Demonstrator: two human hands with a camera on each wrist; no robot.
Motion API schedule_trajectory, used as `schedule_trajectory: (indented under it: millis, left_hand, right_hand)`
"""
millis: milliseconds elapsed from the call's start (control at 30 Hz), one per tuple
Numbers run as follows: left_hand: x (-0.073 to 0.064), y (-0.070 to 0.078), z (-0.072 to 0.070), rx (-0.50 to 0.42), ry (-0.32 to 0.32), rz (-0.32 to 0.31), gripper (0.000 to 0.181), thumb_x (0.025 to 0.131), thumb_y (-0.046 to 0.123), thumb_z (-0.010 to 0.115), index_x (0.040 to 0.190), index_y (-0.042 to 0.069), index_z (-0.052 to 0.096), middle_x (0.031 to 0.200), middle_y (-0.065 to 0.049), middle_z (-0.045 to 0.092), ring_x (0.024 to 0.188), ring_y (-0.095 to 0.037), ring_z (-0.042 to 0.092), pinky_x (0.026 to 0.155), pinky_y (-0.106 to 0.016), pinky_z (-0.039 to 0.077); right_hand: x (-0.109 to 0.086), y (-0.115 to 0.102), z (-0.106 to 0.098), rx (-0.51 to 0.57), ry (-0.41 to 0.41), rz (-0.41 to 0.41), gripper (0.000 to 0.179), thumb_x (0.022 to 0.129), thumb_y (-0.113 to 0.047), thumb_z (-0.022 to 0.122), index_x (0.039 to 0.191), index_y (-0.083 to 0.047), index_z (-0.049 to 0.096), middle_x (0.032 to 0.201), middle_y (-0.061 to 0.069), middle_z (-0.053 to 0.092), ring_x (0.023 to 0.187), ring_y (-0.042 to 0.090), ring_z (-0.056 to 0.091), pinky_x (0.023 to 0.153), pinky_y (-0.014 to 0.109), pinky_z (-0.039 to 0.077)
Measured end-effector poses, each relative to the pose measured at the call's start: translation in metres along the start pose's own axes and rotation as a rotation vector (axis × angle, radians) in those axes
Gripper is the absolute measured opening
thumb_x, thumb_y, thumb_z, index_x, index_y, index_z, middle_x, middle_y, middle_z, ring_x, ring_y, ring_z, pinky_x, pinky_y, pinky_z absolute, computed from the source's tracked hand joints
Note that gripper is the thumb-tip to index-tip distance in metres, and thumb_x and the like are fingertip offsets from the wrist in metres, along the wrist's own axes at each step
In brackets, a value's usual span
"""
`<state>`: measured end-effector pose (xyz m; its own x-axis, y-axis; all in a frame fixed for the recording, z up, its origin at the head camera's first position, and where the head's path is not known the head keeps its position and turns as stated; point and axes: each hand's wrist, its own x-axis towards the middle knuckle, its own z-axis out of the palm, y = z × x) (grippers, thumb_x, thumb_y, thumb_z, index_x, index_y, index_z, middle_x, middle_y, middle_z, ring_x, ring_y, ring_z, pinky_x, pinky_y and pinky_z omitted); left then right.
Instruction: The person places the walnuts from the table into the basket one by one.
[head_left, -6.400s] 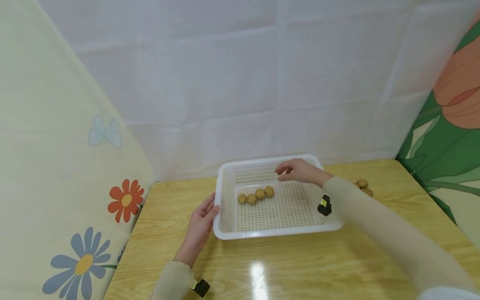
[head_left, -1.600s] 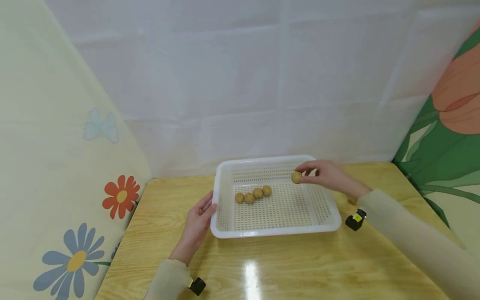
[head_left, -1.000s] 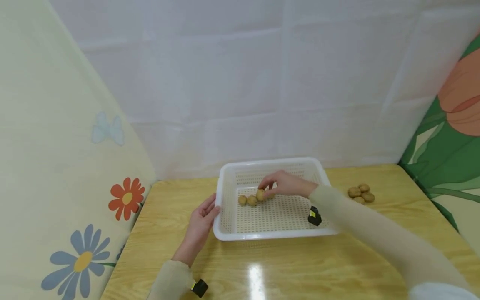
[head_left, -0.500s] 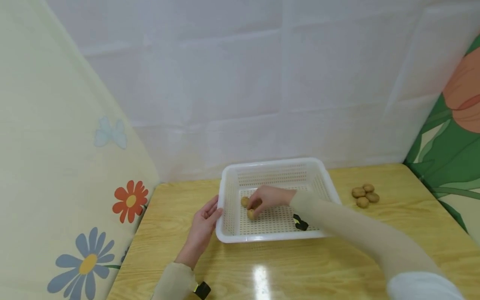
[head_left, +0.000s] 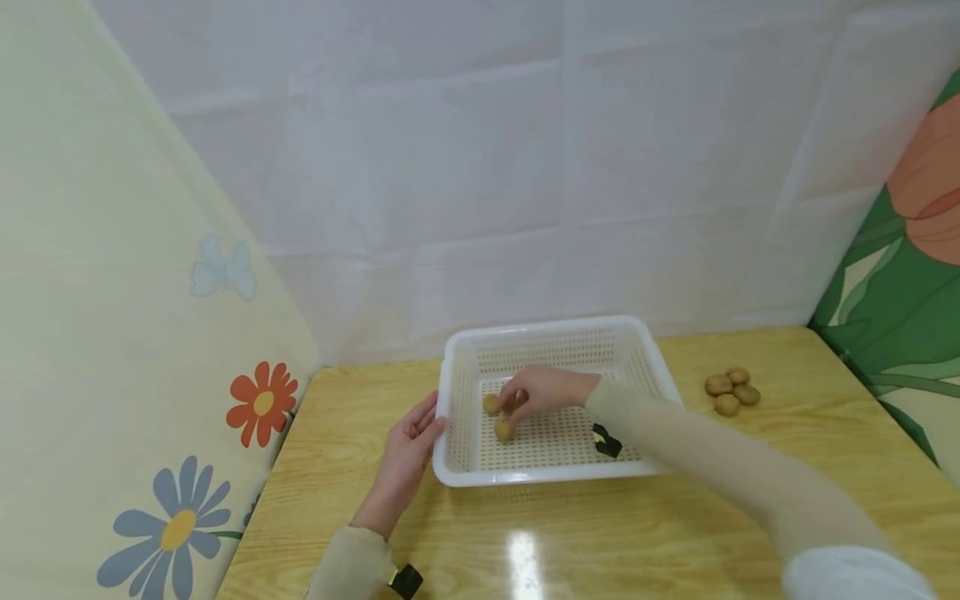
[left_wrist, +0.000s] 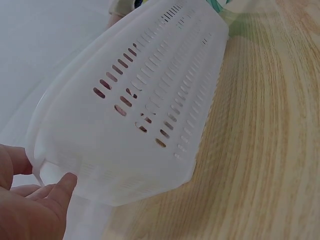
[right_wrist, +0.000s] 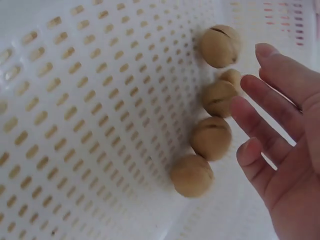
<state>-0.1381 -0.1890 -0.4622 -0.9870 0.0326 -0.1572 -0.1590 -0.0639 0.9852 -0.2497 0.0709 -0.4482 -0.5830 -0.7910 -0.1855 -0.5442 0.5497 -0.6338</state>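
Note:
A white slotted plastic basket (head_left: 570, 475) stands on the table, seen from its outer side in the left wrist view. My left hand (head_left: 405, 462) grips its left rim, thumb on one side and fingers (left_wrist: 62, 192) on the other. Inside the basket my right hand (head_left: 543, 390) hovers over a row of walnuts, fingers spread and holding nothing. One walnut (head_left: 504, 430) sits in front of that row, right by the thumb. In the right wrist view this single walnut (right_wrist: 220, 46) is apart from the row (right_wrist: 211, 138). In the head view my right hand hides part of the row.
Several more walnuts (head_left: 726, 405) lie grouped on the wooden table (head_left: 637, 533) to the right of the basket. A white cloth (head_left: 450, 167) hangs behind the table, with flower-printed cloths on both sides.
My right hand has carried another walnut in from the right, set it in front of the row and let go, fingers now lifting slightly. My left hand has stayed on the rim.

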Motion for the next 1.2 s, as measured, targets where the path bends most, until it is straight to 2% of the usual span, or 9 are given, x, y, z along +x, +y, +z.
schedule_trajectory:
  millis: [133, 333, 533, 800, 967, 1200]
  left_hand:
    - [-0.001, -0.002, -0.001, 0.005, -0.030, 0.027, 0.057, 0.107, 0.007, 0.056, 0.160, 0.001, 0.036, 0.160, -0.020, 0.043, 0.146, -0.033, 0.044, 0.105, -0.028, 0.052]
    - [-0.001, -0.002, -0.002, -0.008, -0.049, 0.040, 0.058, 0.107, 0.009, 0.057, 0.160, 0.000, 0.035, 0.161, -0.020, 0.042, 0.146, -0.034, 0.043, 0.104, -0.028, 0.053]
    - [-0.001, -0.002, -0.003, -0.019, -0.049, 0.029, 0.057, 0.108, 0.008, 0.055, 0.161, 0.001, 0.034, 0.161, -0.020, 0.042, 0.146, -0.032, 0.043, 0.105, -0.027, 0.052]
    - [0.001, -0.005, -0.002, -0.032, -0.042, 0.022, 0.057, 0.108, 0.007, 0.055, 0.161, 0.002, 0.035, 0.161, -0.019, 0.042, 0.146, -0.031, 0.044, 0.106, -0.028, 0.052]
    - [0.001, -0.006, -0.002, -0.033, -0.040, 0.024, 0.057, 0.108, 0.008, 0.056, 0.160, 0.002, 0.036, 0.161, -0.018, 0.043, 0.145, -0.030, 0.045, 0.104, -0.028, 0.053]
    - [0.001, -0.006, -0.004, -0.032, -0.045, 0.039, 0.058, 0.107, 0.009, 0.057, 0.160, 0.001, 0.035, 0.161, -0.020, 0.042, 0.145, -0.030, 0.045, 0.104, -0.026, 0.053]
  right_hand:
    - [-0.017, -0.002, -0.020, 0.002, 0.037, -0.030, 0.027, 0.096, -0.022, 0.078, 0.121, -0.013, 0.077, 0.114, -0.005, 0.075, 0.095, 0.007, 0.066, 0.086, 0.028, 0.057]
    - [-0.045, -0.006, -0.048, 0.003, 0.072, -0.072, 0.025, 0.100, -0.016, 0.072, 0.124, -0.008, 0.075, 0.121, 0.008, 0.075, 0.102, 0.014, 0.066, 0.091, 0.031, 0.056]
    - [-0.075, -0.003, -0.065, -0.033, 0.133, -0.077, 0.027, 0.100, -0.024, 0.072, 0.124, -0.012, 0.075, 0.121, 0.004, 0.075, 0.102, 0.013, 0.067, 0.092, 0.036, 0.057]
    - [-0.121, 0.010, -0.076, -0.065, 0.229, 0.010, 0.024, 0.098, -0.025, 0.075, 0.120, -0.017, 0.077, 0.121, 0.001, 0.075, 0.098, 0.011, 0.066, 0.080, 0.033, 0.056]
    - [-0.153, 0.018, -0.079, -0.047, 0.286, 0.068, 0.024, 0.099, -0.027, 0.073, 0.121, -0.017, 0.077, 0.120, -0.003, 0.074, 0.097, 0.011, 0.066, 0.077, 0.031, 0.053]
    - [-0.193, 0.029, -0.072, 0.019, 0.365, 0.169, 0.028, 0.100, -0.029, 0.072, 0.124, -0.016, 0.075, 0.124, 0.003, 0.073, 0.106, 0.018, 0.063, 0.082, 0.034, 0.051]
